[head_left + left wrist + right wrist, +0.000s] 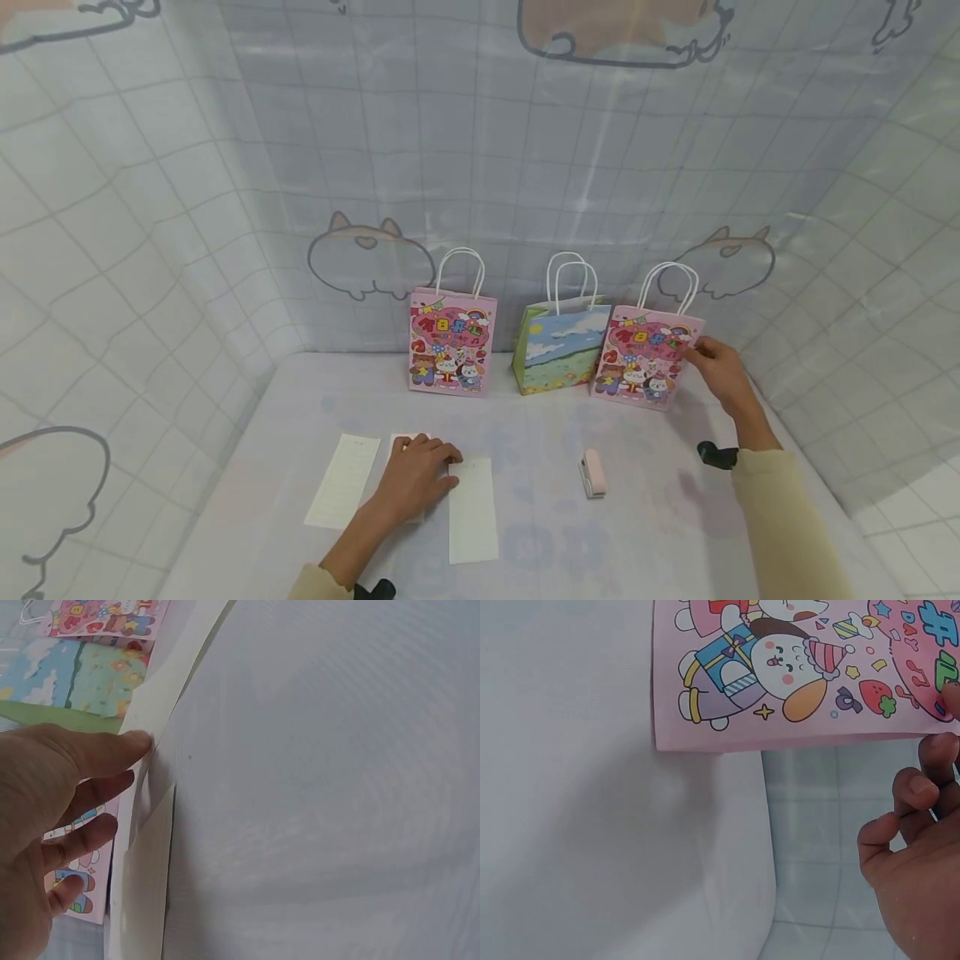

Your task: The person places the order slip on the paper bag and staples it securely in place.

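My right hand [720, 375] pinches the right side edge of a pink paper gift bag [637, 354], which leans a little on the table. In the right wrist view the thumb lies on the bag's printed front and the other fingers [915, 787] are at its edge. My left hand [416, 477] is over the paper slips with fingers loosely spread, the thumb at the upper left edge of the right slip [474, 517]. A middle slip is mostly hidden under this hand. Another slip [343, 483] lies to the left.
A blue and green landscape gift bag [564, 350] stands directly left of the held bag. Farther left is a second pink gift bag [452, 342]. A small pink stapler [593, 475] lies on the white table [547, 450]. Grid-patterned cloth [480, 167] rises behind and at both sides.
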A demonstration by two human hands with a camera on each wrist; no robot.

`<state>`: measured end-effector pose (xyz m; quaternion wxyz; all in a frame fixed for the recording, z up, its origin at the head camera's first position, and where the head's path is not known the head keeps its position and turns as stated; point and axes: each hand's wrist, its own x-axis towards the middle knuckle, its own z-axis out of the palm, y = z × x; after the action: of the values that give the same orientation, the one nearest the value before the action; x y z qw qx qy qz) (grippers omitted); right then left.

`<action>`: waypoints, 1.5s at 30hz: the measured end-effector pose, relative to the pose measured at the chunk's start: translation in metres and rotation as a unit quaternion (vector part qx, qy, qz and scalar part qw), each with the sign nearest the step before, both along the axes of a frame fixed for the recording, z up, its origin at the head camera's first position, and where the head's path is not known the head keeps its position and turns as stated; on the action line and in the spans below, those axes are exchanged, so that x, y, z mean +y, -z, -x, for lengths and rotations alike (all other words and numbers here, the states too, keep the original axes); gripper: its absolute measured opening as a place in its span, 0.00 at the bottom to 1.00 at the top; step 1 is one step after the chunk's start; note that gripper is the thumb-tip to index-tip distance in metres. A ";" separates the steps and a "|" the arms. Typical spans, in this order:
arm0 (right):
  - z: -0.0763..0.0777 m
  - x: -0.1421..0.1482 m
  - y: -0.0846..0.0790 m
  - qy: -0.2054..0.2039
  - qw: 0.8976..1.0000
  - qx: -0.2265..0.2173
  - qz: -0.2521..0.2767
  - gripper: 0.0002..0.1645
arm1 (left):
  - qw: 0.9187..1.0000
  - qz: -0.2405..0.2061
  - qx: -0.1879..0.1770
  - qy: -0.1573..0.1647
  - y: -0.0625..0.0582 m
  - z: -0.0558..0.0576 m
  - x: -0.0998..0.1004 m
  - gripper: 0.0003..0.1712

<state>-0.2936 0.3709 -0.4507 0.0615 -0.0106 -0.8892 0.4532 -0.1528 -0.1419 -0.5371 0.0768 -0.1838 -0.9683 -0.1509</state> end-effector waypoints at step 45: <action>-0.037 0.006 -0.015 -0.021 0.999 0.039 0.024 0.30 | 0.977 -0.203 -0.051 0.033 -0.024 0.002 -0.017 0.05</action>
<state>-0.2569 0.3769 -0.4355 0.0867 0.0241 -0.8749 0.4758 -0.1550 -0.1591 -0.5130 0.0582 -0.1883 -0.9135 -0.3559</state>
